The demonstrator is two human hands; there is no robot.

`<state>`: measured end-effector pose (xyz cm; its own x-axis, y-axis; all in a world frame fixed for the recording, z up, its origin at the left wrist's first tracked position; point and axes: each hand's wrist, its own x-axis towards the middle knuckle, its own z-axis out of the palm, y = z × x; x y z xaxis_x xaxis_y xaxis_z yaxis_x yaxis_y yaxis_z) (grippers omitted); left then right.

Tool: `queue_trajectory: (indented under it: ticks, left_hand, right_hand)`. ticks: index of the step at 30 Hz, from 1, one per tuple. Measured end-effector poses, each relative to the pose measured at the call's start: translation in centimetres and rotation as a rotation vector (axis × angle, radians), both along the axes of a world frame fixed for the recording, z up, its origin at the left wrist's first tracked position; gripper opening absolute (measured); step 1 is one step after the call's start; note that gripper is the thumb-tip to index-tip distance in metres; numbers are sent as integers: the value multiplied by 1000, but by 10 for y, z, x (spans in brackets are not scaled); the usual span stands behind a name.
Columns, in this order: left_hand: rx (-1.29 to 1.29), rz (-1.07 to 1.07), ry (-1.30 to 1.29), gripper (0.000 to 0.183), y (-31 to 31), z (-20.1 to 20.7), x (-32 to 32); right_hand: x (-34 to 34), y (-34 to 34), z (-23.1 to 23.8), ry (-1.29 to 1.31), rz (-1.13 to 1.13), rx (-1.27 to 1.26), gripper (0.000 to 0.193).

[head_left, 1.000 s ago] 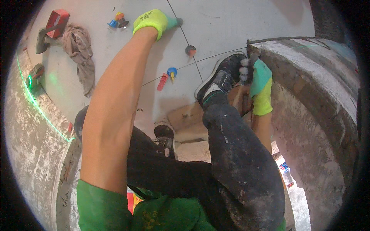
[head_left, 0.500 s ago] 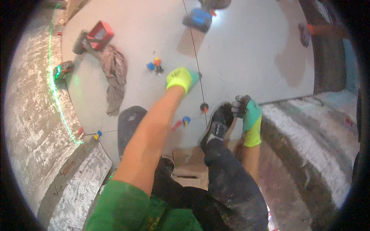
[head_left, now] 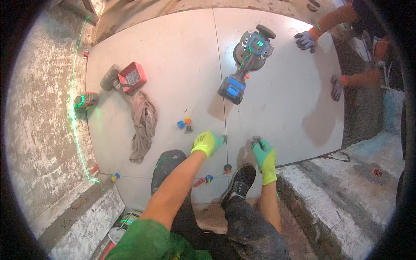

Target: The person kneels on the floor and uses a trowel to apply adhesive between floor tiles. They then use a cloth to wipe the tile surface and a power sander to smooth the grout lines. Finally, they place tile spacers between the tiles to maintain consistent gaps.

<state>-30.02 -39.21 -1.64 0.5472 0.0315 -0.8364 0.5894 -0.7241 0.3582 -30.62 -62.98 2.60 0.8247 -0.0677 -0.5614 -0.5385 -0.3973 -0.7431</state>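
My left hand point(head_left: 208, 143), gloved yellow, lay flat and spread on the pale tile point(head_left: 173, 82), holding nothing. My right hand point(head_left: 264, 155) pressed beside it, fingers slightly curled. A blue power tool point(head_left: 247, 65) stood well beyond both; small clips point(head_left: 185, 124) sat just left.

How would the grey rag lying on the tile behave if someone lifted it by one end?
The rag lies crumpled in soft folds, so it would probably droop limply. It looks thin, so likely light. It seems unlikely to roll or slide on the tile.
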Motion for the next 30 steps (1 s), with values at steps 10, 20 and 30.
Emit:
queue_trajectory:
  ticks: [10,20,30]
  left_hand:
    - [-1161,814,-372,58,22,82,-33]
    - [-601,345,-579,33,88,155,36]
    - [-838,725,-182,30,170,123,141]
  right_hand:
    - [22,70,126,259,504,448,40]
    - [114,145,213,-141,802,-163,35]
    - [267,186,97,-216,884,106,56]
